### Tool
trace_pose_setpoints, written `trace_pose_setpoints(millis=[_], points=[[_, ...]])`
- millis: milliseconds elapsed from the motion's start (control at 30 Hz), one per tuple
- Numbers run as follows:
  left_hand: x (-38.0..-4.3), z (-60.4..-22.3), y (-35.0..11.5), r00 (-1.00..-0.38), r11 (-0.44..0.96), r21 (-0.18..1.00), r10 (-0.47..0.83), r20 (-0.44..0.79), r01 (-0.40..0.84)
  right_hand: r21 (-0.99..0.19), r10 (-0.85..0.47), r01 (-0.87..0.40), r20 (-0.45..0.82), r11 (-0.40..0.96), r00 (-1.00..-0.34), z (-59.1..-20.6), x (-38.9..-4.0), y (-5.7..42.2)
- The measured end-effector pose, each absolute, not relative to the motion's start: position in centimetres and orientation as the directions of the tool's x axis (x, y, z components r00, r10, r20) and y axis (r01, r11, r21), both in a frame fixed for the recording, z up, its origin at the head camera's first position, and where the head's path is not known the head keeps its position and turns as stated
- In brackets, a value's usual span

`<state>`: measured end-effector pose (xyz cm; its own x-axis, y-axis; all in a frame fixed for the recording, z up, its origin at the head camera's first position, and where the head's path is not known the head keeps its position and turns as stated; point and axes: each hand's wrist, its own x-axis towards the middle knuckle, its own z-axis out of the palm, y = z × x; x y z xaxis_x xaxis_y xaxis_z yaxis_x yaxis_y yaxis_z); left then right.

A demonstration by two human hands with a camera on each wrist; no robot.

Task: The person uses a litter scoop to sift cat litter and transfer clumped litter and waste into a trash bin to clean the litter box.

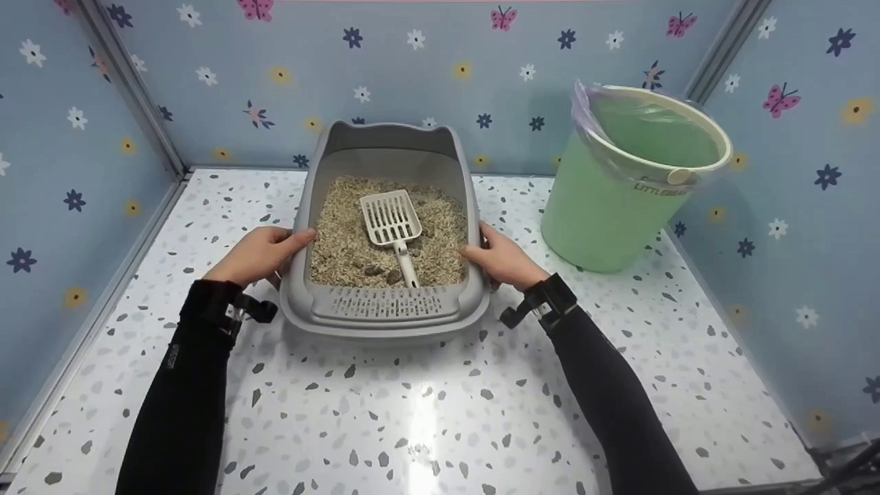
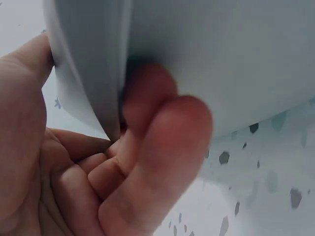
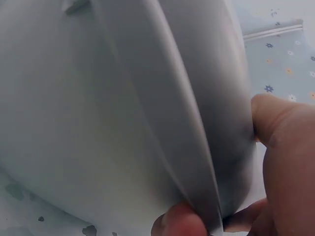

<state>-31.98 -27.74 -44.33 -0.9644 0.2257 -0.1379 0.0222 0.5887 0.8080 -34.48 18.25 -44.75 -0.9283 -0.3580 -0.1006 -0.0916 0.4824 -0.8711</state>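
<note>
A grey litter box (image 1: 387,324) filled with tan litter (image 1: 344,227) sits between my two hands. My left hand (image 1: 258,253) grips its left rim, thumb on top; in the left wrist view the fingers (image 2: 172,142) curl up under the lip. On the opposite side my right hand (image 1: 505,258) holds the right rim the same way, with a fingertip (image 3: 184,221) showing below the lip in the right wrist view. A beige slotted litter scoop (image 1: 390,216) lies on the litter, its handle toward me. Dark clumps (image 1: 373,270) show near the front of the litter.
A green trash bin (image 1: 598,206) with a clear liner stands at the back right, close to the box. Speckled white tabletop (image 1: 426,412) lies under everything. Flower-patterned panels (image 1: 412,75) close off the back and both sides.
</note>
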Motion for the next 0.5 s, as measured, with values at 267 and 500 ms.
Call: trace_pose_setpoints(millis=[267,500], points=[[-31.9,-45.1,-26.3,-0.974,0.575,0.818,0.186,-0.127,0.003,-0.896,-0.331,-0.085,-0.072,0.436,-0.941,-45.6,-34.4,19.4],[-31.4,-45.9,-25.3,-0.985,0.523,0.853,0.153,-0.083,0.010,-0.901,-0.323,-0.092,-0.055,0.424,-0.945,-45.7,-34.5,19.9]])
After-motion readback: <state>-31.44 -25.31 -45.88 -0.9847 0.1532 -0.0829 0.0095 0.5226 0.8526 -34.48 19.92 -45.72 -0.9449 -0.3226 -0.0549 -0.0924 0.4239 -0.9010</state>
